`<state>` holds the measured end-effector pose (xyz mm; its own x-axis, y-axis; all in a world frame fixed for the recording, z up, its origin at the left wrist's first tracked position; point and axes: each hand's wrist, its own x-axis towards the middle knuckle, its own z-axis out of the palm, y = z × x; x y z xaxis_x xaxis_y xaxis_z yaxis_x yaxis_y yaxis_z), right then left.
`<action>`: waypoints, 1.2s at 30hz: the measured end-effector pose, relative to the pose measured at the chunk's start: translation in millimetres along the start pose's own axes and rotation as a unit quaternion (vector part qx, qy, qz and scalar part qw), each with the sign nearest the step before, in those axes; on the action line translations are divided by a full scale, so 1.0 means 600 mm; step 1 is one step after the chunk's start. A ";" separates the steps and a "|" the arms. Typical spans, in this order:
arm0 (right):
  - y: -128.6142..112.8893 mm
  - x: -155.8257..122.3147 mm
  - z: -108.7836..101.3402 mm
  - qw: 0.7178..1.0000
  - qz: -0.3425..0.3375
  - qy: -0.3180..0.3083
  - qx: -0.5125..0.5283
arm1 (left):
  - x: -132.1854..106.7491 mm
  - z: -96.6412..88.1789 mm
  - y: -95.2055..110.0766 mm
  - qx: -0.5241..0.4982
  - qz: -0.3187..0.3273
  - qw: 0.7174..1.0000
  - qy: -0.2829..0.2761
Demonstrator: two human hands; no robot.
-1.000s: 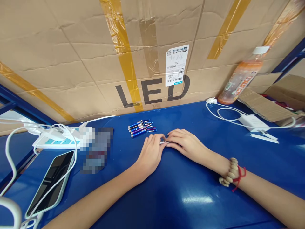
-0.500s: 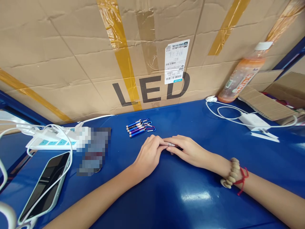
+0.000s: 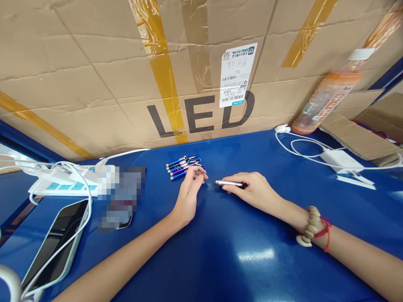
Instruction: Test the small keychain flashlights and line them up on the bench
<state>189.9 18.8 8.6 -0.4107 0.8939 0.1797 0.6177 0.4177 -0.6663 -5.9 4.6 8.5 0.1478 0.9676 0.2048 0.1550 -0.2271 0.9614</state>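
My right hand (image 3: 252,186) grips a slim silver penlight (image 3: 229,183) between thumb and fingers, its bare end pointing left and its other end hidden in the hand. To the left, my left hand (image 3: 189,195) is raised with its fingers loosely bent and nothing in them. Just behind its fingertips lies a row of several small penlights (image 3: 179,168), mostly blue with one dark and one purple. They have carabiner clips on their right ends, and my left fingers partly cover the nearest ones.
The blue tabletop (image 3: 214,251) runs back to a large cardboard box (image 3: 110,84). On the left are a white power strip (image 3: 69,184), a phone (image 3: 56,243) under a cable, and a blurred dark item (image 3: 126,193). A drink bottle (image 3: 330,96) and white charger (image 3: 341,161) stand right.
My hands have parted: the left let go of the silver penlight and moved left toward the row. My right hand keeps the penlight, now more exposed. The view has shifted slightly.
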 end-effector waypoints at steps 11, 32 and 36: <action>-0.010 -0.007 0.008 0.998 -0.048 -0.030 -0.027 | -0.001 0.001 0.000 0.028 -0.013 0.999 -0.032; -0.009 -0.007 0.008 0.998 -0.053 -0.027 -0.008 | 0.002 0.002 -0.012 0.007 -0.023 0.999 -0.033; -0.013 -0.007 0.008 0.999 -0.044 -0.028 -0.014 | 0.001 0.002 -0.008 0.004 -0.022 0.999 -0.036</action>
<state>183.4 11.0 9.7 -0.5002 0.8434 0.1961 0.5961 0.4996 -0.6286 -5.4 5.9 3.8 0.2097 0.9664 0.1486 0.1715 -0.1860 0.9675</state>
